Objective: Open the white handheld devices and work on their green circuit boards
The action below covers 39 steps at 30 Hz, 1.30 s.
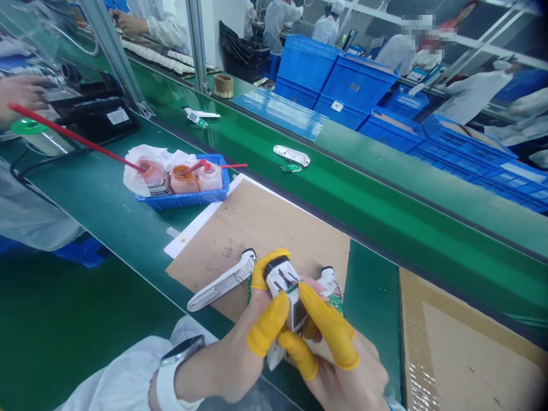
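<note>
My left hand (246,342) and my right hand (342,362), both in yellow finger cots, close around a white electronic device (280,278). Its black rounded end points away from me, and thin wires and a green board edge show in its opening. Both thumbs or fingertips press near a dark screen-like rectangle (298,314); the lower part is covered by my fingers. Left of my hands lies a long white housing (222,282) with a black tip. Just beyond my right hand is another white housing (327,279) with a green circuit board (336,302).
A brown cardboard sheet (274,211) lies under the parts. A blue tray (184,201) holds several jars with red-handled tools. On the green conveyor (368,194) sit a white housing (291,154) and another with a board (197,119). Another person's hand (23,97) is at far left.
</note>
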Available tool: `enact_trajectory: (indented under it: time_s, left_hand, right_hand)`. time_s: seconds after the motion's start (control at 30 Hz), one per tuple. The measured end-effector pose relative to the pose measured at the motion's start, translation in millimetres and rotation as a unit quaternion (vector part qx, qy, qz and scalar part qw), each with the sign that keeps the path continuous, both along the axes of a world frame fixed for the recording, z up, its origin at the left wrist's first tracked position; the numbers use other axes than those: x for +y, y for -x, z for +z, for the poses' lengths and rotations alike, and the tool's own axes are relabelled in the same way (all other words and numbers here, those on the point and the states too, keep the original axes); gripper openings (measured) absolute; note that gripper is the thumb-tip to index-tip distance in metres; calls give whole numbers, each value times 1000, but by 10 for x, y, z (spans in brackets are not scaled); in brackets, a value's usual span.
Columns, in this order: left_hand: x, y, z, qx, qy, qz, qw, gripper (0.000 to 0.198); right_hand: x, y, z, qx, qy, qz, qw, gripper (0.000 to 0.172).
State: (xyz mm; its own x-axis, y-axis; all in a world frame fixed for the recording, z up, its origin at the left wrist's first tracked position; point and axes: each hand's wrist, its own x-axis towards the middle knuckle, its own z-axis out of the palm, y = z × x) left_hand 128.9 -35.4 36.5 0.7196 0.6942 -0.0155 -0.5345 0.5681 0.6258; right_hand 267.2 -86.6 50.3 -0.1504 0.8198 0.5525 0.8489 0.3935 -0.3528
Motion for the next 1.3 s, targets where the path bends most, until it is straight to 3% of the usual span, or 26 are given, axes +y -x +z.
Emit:
enact_trajectory:
  time_s: [0.17, 0.3, 0.47, 0.63, 0.77, 0.97, 1.13, 1.3]
  left_hand:
    - [79, -79, -14, 20, 114, 5, 993, 43]
    - [144, -164, 59, 29, 176, -19, 984, 49]
    - [164, -179, 127, 15, 176, -23, 984, 46]
    - [88, -84, -8, 102, 147, -11, 984, 45]
    - [70, -50, -85, 190, 97, 22, 977, 44]
    - [151, -160, 36, 207, 112, 27, 971, 48]
    - [135, -202, 114, 238, 104, 61, 964, 42]
    - [142, -229, 79, 267, 165, 62, 948, 19]
  right_hand:
    - [68, -176, 21, -35, 65, 43, 996, 51]
    - [128, -244, 30, -67, 13, 57, 996, 39]
    - [174, -183, 48, -78, -16, 41, 996, 26]
    - [254, -169, 81, -97, -29, 57, 993, 22]
    - [252, -169, 22, -27, -10, 22, 999, 23]
    - [11, -118, -41, -55, -3, -11, 998, 16]
    - [-88, -74, -29, -93, -23, 29, 995, 21]
    - [-31, -21, 51, -141, -9, 162, 977, 38]
